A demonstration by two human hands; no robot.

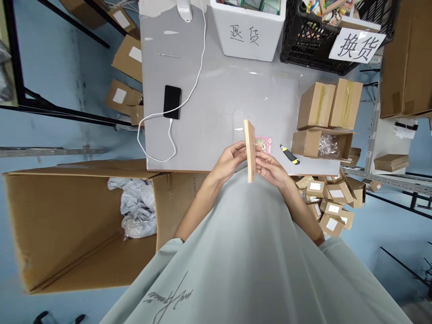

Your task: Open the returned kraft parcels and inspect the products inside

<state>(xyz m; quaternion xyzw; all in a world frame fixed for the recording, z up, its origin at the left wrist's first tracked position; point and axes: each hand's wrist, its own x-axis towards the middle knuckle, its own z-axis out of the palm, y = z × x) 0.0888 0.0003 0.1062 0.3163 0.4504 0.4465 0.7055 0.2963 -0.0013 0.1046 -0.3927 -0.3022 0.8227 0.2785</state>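
A thin, flat tan box (250,150) stands on edge between my hands, near the table's front edge. Faint print shows on its right face; what it contains is hidden. My left hand (232,158) grips its left side with fingers and thumb pressed together. From the other side, my right hand (270,168) holds the lower part of the box. Just behind my right fingers lies a small pink printed packet or card (263,144), partly covered. To the right of it, a yellow and black box cutter (289,154) rests on the table.
A black phone (172,101) with a white cable lies on the grey table (229,90). At the back stand a white bin (249,33) and a black crate (313,42). Cardboard boxes (315,108) stack at the right edge. A large open carton (77,225) sits at lower left.
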